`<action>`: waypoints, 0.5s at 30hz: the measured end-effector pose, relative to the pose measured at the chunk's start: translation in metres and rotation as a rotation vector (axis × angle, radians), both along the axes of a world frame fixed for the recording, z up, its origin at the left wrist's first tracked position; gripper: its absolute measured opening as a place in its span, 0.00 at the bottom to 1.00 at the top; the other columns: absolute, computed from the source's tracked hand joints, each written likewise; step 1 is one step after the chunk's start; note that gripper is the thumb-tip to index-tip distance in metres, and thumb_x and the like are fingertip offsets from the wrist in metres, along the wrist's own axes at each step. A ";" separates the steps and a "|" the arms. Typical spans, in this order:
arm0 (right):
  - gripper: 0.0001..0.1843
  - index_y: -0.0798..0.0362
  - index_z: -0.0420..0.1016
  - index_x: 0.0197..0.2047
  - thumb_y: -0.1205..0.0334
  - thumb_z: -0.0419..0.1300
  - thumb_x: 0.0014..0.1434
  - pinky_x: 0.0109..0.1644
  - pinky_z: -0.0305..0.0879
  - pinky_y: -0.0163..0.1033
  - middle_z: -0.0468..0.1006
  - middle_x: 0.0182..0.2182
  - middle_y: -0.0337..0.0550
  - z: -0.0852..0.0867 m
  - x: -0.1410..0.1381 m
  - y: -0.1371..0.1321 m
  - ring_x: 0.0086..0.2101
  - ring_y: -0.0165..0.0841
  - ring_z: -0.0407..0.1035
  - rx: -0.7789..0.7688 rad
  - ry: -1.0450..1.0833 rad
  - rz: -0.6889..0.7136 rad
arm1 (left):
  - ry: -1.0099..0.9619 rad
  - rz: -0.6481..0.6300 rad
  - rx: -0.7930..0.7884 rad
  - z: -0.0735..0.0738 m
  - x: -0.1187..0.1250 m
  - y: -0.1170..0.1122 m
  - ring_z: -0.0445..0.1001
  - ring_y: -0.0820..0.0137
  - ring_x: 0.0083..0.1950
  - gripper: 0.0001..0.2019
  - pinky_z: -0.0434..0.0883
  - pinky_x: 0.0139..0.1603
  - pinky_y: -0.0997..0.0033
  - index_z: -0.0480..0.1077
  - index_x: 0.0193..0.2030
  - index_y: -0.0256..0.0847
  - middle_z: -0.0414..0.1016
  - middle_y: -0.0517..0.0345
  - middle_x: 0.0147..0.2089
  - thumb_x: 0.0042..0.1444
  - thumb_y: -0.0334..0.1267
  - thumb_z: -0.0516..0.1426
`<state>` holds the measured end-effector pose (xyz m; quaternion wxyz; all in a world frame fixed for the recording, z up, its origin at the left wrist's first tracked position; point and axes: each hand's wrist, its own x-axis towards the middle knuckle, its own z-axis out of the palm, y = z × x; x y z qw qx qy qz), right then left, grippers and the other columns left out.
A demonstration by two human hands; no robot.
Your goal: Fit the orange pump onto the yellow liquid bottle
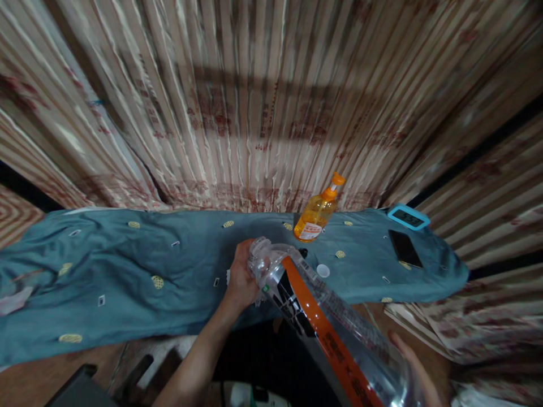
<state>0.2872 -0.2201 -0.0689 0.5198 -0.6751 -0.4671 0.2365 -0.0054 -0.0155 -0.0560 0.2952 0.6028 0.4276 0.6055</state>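
Observation:
A large clear plastic bottle (316, 316) with an orange, black and silver label slants across the front, its neck at upper left and its base toward me at lower right. My left hand (242, 280) is closed at the neck, most of its fingers hidden behind the bottle. Crumpled white bits, perhaps tissue (258, 299), poke out beside that hand. Around the base end, my right hand (413, 364) supports the bottle and shows only in part. A white round cap (323, 271) and a small black object (303, 252) lie on the cloth just beyond the bottle.
An orange pump bottle (314, 217) stands on the teal patterned cloth (190, 265) near the curtain (237, 113). A blue-framed digital clock (408, 217) and a dark phone (405, 249) are at the right. At the far left lies a pale crumpled piece (16, 299).

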 end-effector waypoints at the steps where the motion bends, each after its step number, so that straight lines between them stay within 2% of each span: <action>1: 0.21 0.43 0.84 0.62 0.49 0.68 0.68 0.72 0.69 0.68 0.85 0.54 0.44 -0.001 0.006 0.006 0.69 0.57 0.68 0.017 -0.005 0.006 | -0.004 -0.003 -0.008 0.000 0.000 0.000 0.81 0.60 0.51 0.22 0.80 0.54 0.58 0.74 0.58 0.43 0.80 0.51 0.51 0.61 0.51 0.65; 5: 0.12 0.44 0.88 0.46 0.48 0.72 0.64 0.57 0.83 0.60 0.86 0.34 0.42 -0.001 0.040 0.030 0.56 0.56 0.80 0.074 -0.015 0.120 | -0.012 -0.010 -0.040 0.001 0.000 -0.001 0.81 0.58 0.50 0.23 0.80 0.54 0.57 0.74 0.58 0.43 0.79 0.51 0.51 0.59 0.49 0.67; 8: 0.10 0.42 0.87 0.37 0.46 0.72 0.62 0.55 0.83 0.60 0.83 0.29 0.41 0.001 0.058 0.041 0.53 0.55 0.81 0.015 -0.028 0.199 | 0.007 0.003 -0.052 0.001 -0.001 0.000 0.81 0.58 0.51 0.22 0.80 0.55 0.57 0.74 0.58 0.43 0.79 0.51 0.51 0.59 0.49 0.67; 11: 0.10 0.41 0.88 0.47 0.49 0.69 0.66 0.61 0.79 0.66 0.85 0.34 0.42 0.005 0.054 0.043 0.59 0.55 0.77 -0.009 -0.038 0.138 | 0.014 0.000 -0.010 0.000 -0.001 0.000 0.81 0.58 0.51 0.22 0.80 0.54 0.57 0.74 0.58 0.43 0.79 0.51 0.51 0.60 0.48 0.66; 13: 0.17 0.42 0.85 0.58 0.51 0.67 0.69 0.65 0.76 0.67 0.87 0.43 0.43 0.009 0.039 0.036 0.64 0.54 0.74 0.025 -0.041 0.110 | 0.015 0.006 0.023 -0.002 0.000 0.001 0.82 0.59 0.50 0.20 0.80 0.53 0.57 0.74 0.58 0.43 0.79 0.51 0.51 0.62 0.48 0.65; 15: 0.22 0.42 0.81 0.64 0.54 0.67 0.69 0.70 0.72 0.66 0.85 0.54 0.43 0.015 0.019 0.021 0.69 0.52 0.68 0.051 -0.058 0.095 | 0.018 0.013 0.047 -0.003 0.000 0.001 0.82 0.59 0.49 0.19 0.80 0.52 0.57 0.75 0.57 0.43 0.79 0.51 0.51 0.63 0.48 0.64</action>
